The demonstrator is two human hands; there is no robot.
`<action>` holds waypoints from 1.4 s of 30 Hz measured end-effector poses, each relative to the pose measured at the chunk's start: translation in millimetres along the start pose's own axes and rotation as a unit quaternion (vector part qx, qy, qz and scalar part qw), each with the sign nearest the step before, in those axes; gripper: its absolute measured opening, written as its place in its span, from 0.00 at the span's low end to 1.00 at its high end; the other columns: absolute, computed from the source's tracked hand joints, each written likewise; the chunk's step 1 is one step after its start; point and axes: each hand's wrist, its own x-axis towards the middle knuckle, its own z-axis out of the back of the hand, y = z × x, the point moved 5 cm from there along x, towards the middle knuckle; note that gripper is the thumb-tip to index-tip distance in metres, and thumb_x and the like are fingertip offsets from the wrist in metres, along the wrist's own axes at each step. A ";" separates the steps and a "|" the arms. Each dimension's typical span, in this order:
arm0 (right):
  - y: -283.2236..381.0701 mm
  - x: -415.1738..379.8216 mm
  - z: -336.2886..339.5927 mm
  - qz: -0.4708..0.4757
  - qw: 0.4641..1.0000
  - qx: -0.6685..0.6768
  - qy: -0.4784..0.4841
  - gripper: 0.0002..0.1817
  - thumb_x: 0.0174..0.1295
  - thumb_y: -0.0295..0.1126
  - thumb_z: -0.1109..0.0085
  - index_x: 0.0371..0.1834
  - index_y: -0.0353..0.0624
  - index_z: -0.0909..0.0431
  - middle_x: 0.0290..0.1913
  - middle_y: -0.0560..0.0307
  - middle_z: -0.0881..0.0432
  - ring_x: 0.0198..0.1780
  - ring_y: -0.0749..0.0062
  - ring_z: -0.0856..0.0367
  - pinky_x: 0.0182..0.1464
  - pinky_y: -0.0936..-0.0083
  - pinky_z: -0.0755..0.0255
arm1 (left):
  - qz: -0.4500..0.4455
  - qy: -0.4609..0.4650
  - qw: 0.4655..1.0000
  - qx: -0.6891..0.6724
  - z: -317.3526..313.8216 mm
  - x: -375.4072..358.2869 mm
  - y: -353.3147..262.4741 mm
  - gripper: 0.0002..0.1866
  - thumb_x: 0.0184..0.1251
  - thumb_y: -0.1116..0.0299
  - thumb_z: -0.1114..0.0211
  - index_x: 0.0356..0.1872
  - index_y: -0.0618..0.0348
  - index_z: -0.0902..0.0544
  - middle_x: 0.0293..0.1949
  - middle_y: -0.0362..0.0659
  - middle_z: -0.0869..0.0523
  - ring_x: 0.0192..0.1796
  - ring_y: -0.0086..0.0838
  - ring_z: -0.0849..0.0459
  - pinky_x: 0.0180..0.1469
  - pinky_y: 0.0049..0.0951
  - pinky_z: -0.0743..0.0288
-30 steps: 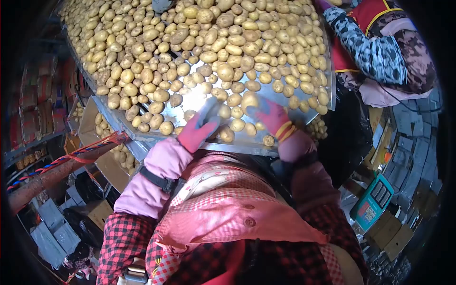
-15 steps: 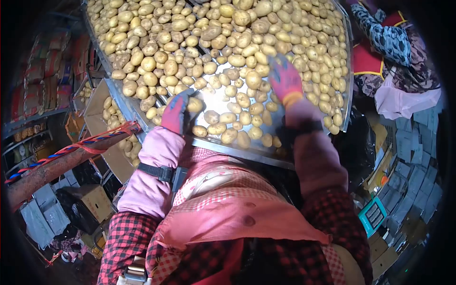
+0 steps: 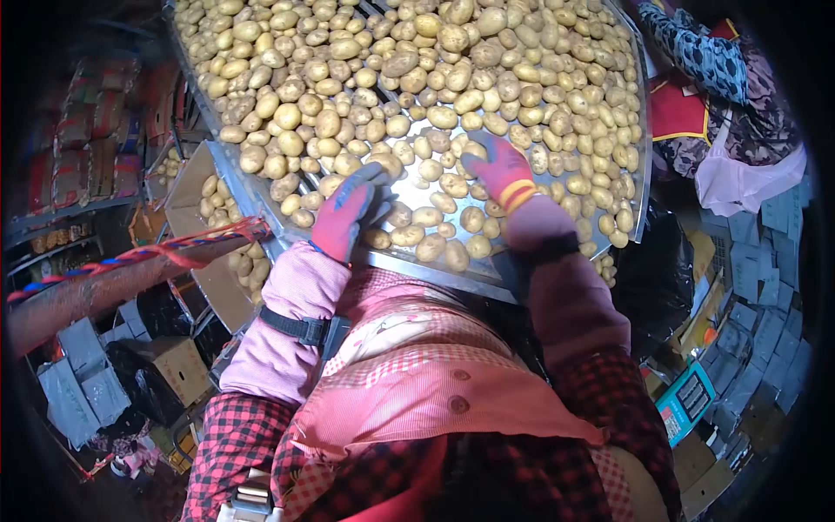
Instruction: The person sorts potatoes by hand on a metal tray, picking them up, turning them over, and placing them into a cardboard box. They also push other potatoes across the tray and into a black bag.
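Many yellow-brown potatoes [image 3: 310,104] cover a metal sorting table [image 3: 407,189]. My left hand [image 3: 350,209], in a red and grey-blue glove, is at the table's near edge on the left, its fingers extended among the potatoes with nothing visible in them. My right hand [image 3: 502,171], in a matching glove with an orange cuff, rests over potatoes to the right, fingers pointing left. Its fingers are apart, touching or close beside potatoes, and none is clearly held. Between my hands several loose potatoes lie on the shiny metal.
A cardboard box [image 3: 211,217] of potatoes stands left of the table. A pole [image 3: 130,270] wrapped with rope juts in from the left. Another person's patterned sleeve [image 3: 696,56] shows at upper right. A black bag [image 3: 665,270] and a teal object [image 3: 685,403] are on the right.
My right hand has moved left and slightly down toward the middle. My left hand has shifted a little right, and the potato beside its fingers is no longer against them.
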 end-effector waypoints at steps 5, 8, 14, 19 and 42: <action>25.8 -54.0 -8.3 0.100 0.894 0.399 0.179 0.21 0.70 0.38 0.45 0.62 0.43 0.26 0.57 0.53 0.21 0.52 0.68 0.19 0.49 0.72 0.22 | -0.066 0.091 0.989 0.101 -24.7 -9.1 7.8 0.32 0.74 0.68 0.41 0.75 0.64 0.40 0.69 0.49 0.29 0.70 0.36 0.29 0.70 0.35 0.34; 30.8 -73.2 -21.0 -0.054 0.766 0.586 0.259 0.27 0.74 0.51 0.55 0.63 0.41 0.28 0.55 0.53 0.19 0.47 0.69 0.17 0.43 0.74 0.21 | -0.122 0.132 0.953 0.245 -62.5 -24.3 0.2 0.39 0.66 0.70 0.34 0.76 0.61 0.42 0.74 0.46 0.36 0.74 0.33 0.36 0.73 0.36 0.42; 79.3 -129.7 -5.3 -0.112 0.864 0.457 0.177 0.35 0.75 0.62 0.65 0.55 0.38 0.23 0.39 0.54 0.13 0.34 0.70 0.15 0.37 0.74 0.20 | -0.039 0.181 0.967 0.176 -93.1 -39.3 13.9 0.43 0.58 0.77 0.31 0.76 0.64 0.42 0.68 0.47 0.28 0.68 0.30 0.28 0.71 0.32 0.37; 90.5 -155.8 -2.3 -0.170 0.828 0.484 0.226 0.31 0.75 0.59 0.60 0.53 0.41 0.22 0.36 0.55 0.14 0.35 0.71 0.15 0.37 0.73 0.22 | -0.023 0.203 0.977 0.067 -93.3 -62.7 29.1 0.40 0.59 0.77 0.32 0.74 0.63 0.38 0.65 0.44 0.26 0.64 0.29 0.24 0.68 0.32 0.31; 46.1 -186.1 -77.8 -0.180 0.848 0.444 0.228 0.30 0.74 0.54 0.53 0.64 0.37 0.29 0.50 0.52 0.16 0.45 0.70 0.17 0.47 0.74 0.22 | -0.383 -0.049 0.868 -0.312 439.5 -190.3 -71.5 0.27 0.66 0.43 0.36 0.47 0.61 0.21 0.44 0.51 0.17 0.51 0.40 0.20 0.57 0.44 0.28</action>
